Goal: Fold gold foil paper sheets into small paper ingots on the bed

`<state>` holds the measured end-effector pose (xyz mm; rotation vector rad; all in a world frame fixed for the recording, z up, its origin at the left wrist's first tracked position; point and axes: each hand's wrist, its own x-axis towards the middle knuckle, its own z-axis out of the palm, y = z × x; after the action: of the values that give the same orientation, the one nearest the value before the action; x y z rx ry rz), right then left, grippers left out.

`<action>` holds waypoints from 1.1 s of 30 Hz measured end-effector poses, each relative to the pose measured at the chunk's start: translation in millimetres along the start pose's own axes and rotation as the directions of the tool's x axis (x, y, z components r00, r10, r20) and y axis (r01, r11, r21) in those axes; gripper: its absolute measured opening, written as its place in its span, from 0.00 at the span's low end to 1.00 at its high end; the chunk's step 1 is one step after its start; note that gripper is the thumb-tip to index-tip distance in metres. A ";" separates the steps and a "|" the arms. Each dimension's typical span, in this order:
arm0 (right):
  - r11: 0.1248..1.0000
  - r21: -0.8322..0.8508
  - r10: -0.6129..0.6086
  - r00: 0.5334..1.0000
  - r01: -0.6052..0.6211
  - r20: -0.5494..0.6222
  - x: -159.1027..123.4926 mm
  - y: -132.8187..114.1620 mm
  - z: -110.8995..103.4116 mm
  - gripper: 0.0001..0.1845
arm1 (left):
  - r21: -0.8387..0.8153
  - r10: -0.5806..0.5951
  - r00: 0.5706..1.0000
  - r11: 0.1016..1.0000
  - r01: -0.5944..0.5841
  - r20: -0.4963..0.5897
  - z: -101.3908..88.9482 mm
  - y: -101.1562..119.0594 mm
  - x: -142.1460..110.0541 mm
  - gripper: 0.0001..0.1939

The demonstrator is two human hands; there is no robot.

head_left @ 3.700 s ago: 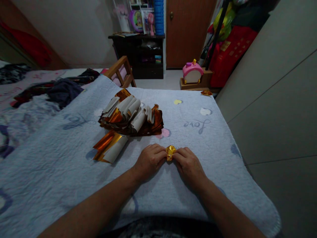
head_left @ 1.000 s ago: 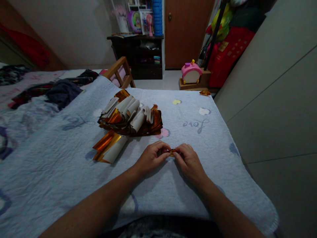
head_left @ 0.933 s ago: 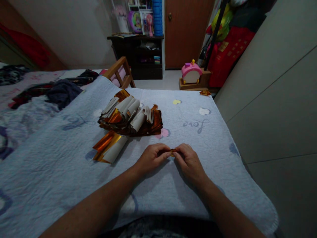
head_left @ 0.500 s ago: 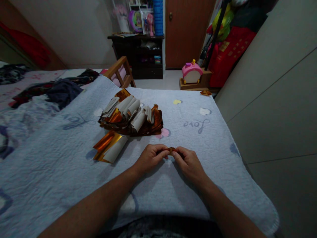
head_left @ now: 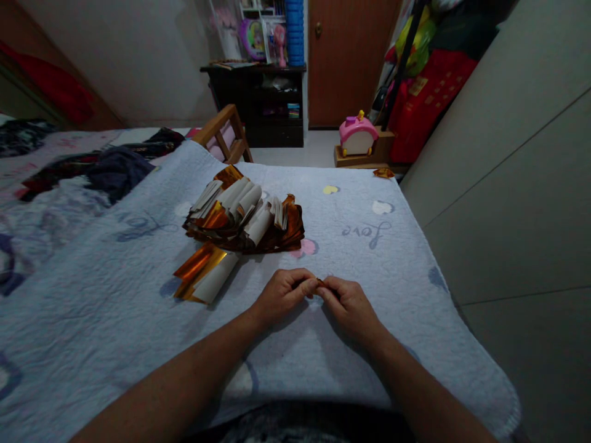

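Between my fingertips is a small folded piece of gold foil paper (head_left: 320,282), mostly hidden by the thumbs and fingers. My left hand (head_left: 287,291) pinches its left end, and my right hand (head_left: 346,301) pinches its right end. The two thumbs nearly meet over it, just above the blanket. Beyond my left hand lies a pile of gold and grey-white foil paper sheets (head_left: 258,224), curled and stacked. One curled sheet (head_left: 215,280) sticks out at the near left of the pile. A small folded gold foil piece (head_left: 383,173) sits at the far right corner.
A light blue blanket (head_left: 369,258) with hearts and lettering covers the surface. Clothes (head_left: 120,169) lie to the left. A wooden chair (head_left: 228,132), a dark cabinet (head_left: 258,132) and a pink toy (head_left: 359,135) stand beyond the far edge. A pale cupboard (head_left: 521,184) rises on the right.
My right hand has shifted slightly left, and the two thumbs are closer together. Less of the folded foil paper shows between the fingers. The pile has not moved.
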<state>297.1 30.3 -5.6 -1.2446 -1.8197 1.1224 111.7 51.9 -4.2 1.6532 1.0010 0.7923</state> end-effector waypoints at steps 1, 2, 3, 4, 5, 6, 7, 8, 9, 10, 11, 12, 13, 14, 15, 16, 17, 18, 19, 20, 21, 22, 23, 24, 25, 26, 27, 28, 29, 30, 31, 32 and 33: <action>1.000 -0.003 0.001 1.000 -0.001 0.006 0.1 -0.2 0.0 0.12 | 0.006 0.006 1.000 1.000 -0.006 0.000 0.4 -0.4 0.0 0.15; 1.000 -0.001 0.004 1.000 -0.004 0.011 0.3 -0.4 -0.1 0.12 | 0.011 0.011 1.000 1.000 -0.011 0.001 0.7 -0.8 0.0 0.15; 1.000 0.004 0.009 1.000 -0.009 0.016 0.4 -0.6 -0.3 0.12 | 0.013 0.016 1.000 1.000 -0.016 0.003 0.9 -1.1 -0.1 0.15; 1.000 0.011 0.014 1.000 -0.014 0.020 0.4 -0.8 -0.5 0.12 | 0.014 0.021 1.000 1.000 -0.021 0.005 1.0 -1.4 -0.2 0.15; 1.000 0.016 0.017 1.000 -0.018 0.022 0.5 -0.9 -0.7 0.12 | 0.014 0.023 1.000 1.000 -0.023 0.008 1.1 -1.5 -0.3 0.14; 1.000 0.018 0.017 1.000 -0.018 0.025 0.6 -1.1 -0.9 0.13 | 0.014 0.025 1.000 1.000 -0.025 0.010 1.0 -1.5 -0.4 0.14; 1.000 0.017 0.014 1.000 -0.015 0.026 0.7 -1.2 -1.0 0.13 | 0.013 0.026 1.000 1.000 -0.026 0.012 1.0 -1.3 -0.4 0.14; 1.000 0.013 0.010 1.000 -0.011 0.025 0.8 -1.2 -0.9 0.12 | 0.009 0.025 1.000 1.000 -0.026 0.014 1.0 -1.2 -0.4 0.14; 1.000 0.005 0.006 1.000 -0.006 0.024 1.0 -1.3 -0.7 0.12 | 0.006 0.025 1.000 1.000 -0.025 0.018 1.0 -1.0 -0.3 0.14; 1.000 -0.006 0.003 1.000 -0.003 0.022 1.1 -1.3 -0.4 0.11 | 0.004 0.024 1.000 1.000 -0.024 0.020 1.1 -1.0 -0.2 0.14; 1.000 -0.017 0.001 1.000 -0.001 0.021 1.2 -1.4 -0.1 0.11 | 0.004 0.022 1.000 1.000 -0.022 0.021 1.2 -1.0 0.0 0.15; 1.000 -0.025 0.002 1.000 -0.001 0.022 1.4 -1.5 0.3 0.11 | 0.007 0.018 1.000 1.000 -0.018 0.021 1.4 -1.2 0.1 0.15; 1.000 -0.030 0.004 1.000 -0.003 0.025 1.5 -1.5 0.7 0.11 | 0.010 0.014 1.000 1.000 -0.014 0.019 1.7 -1.5 0.2 0.15; 0.999 -0.031 0.007 0.999 -0.006 0.031 1.6 -1.5 1.0 0.12 | 0.015 0.010 1.000 1.000 -0.010 0.015 1.9 -1.8 0.2 0.15; 1.000 -0.028 0.009 0.999 -0.008 0.038 1.7 -1.4 1.1 0.12 | 0.019 0.006 1.000 1.000 -0.006 0.009 2.0 -2.1 0.1 0.15; 1.000 -0.024 0.013 0.999 -0.012 0.043 1.9 -1.2 1.0 0.12 | 0.021 0.004 1.000 1.000 -0.004 0.002 2.1 -2.2 -0.1 0.14; 1.000 -0.021 0.020 0.999 -0.019 0.044 2.0 -0.9 0.8 0.13 | 0.023 0.002 1.000 1.000 -0.002 -0.005 2.0 -2.1 -0.3 0.14; 0.999 -0.024 0.031 0.999 -0.030 0.043 2.1 -0.6 0.3 0.13 | 0.023 0.001 1.000 1.000 -0.001 -0.013 1.7 -1.9 -0.6 0.14; 0.999 -0.028 0.046 0.998 -0.045 0.040 2.1 -0.3 -0.3 0.14 | 0.023 -0.001 1.000 1.000 0.002 -0.022 1.4 -1.5 -0.8 0.13; 0.998 -0.031 0.061 0.998 -0.060 0.036 2.1 -0.1 -1.1 0.15 | 0.020 -0.005 0.999 1.000 0.006 -0.032 0.9 -1.0 -1.0 0.13; 0.997 -0.029 0.073 0.997 -0.072 0.035 2.0 0.1 -1.9 0.15 | 0.016 -0.012 0.999 1.000 0.013 -0.041 0.4 -0.4 -1.1 0.13; 0.997 -0.020 0.078 0.996 -0.077 0.038 1.9 0.0 -2.9 0.15 | 0.011 -0.020 0.999 1.000 0.020 -0.050 -0.1 0.0 -1.1 0.13; 0.997 -0.006 0.076 0.996 -0.076 0.044 1.7 -0.2 -3.9 0.14 | 0.005 -0.027 0.998 1.000 0.028 -0.060 -0.7 0.4 -0.9 0.12; 0.997 0.012 0.070 0.996 -0.071 0.053 1.4 -0.6 -4.9 0.14 | -0.003 -0.034 0.997 0.999 0.033 -0.068 -1.2 0.5 -0.6 0.12; 0.997 0.032 0.064 0.996 -0.066 0.062 1.2 -1.1 -5.8 0.13 | -0.011 -0.039 0.996 0.999 0.038 -0.074 -1.6 0.5 -0.3 0.12; 0.997 0.050 0.059 0.996 -0.063 0.070 0.9 -1.7 -6.7 0.13 | -0.019 -0.042 0.996 0.999 0.041 -0.081 -2.0 0.2 -0.1 0.12; 0.996 0.066 0.058 0.995 -0.063 0.078 0.7 -2.2 -7.6 0.13 | -0.024 -0.044 0.995 0.999 0.042 -0.087 -2.4 -0.1 0.2 0.12; 0.995 0.081 0.059 0.995 -0.066 0.086 0.5 -2.7 -8.3 0.13 | -0.026 -0.045 0.995 0.999 0.043 -0.091 -2.8 -0.5 0.3 0.12; 0.993 0.094 0.063 0.994 -0.071 0.091 0.3 -2.9 -9.0 0.13 | -0.025 -0.046 0.995 0.999 0.044 -0.094 -3.1 -0.9 0.4 0.12; 0.991 0.105 0.071 0.993 -0.081 0.093 0.1 -3.0 -9.5 0.13 | -0.022 -0.046 0.994 0.999 0.044 -0.096 -3.4 -1.2 0.3 0.12; 0.989 0.112 0.083 0.992 -0.093 0.092 0.0 -2.8 -9.9 0.13 | -0.021 -0.046 0.994 0.999 0.044 -0.097 -3.6 -1.6 0.2 0.12; 0.988 0.114 0.095 0.992 -0.105 0.088 -0.2 -2.4 -10.1 0.13 | -0.022 -0.046 0.994 0.999 0.044 -0.098 -3.8 -1.9 0.0 0.12; 0.986 0.116 0.107 0.991 -0.116 0.081 -0.5 -1.8 -10.2 0.14 | -0.028 -0.045 0.994 0.999 0.043 -0.099 -3.9 -2.2 -0.1 0.12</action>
<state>305.4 32.4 0.3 -1.2614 -1.7255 1.3365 107.8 53.7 -5.2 1.5773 1.0890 0.8613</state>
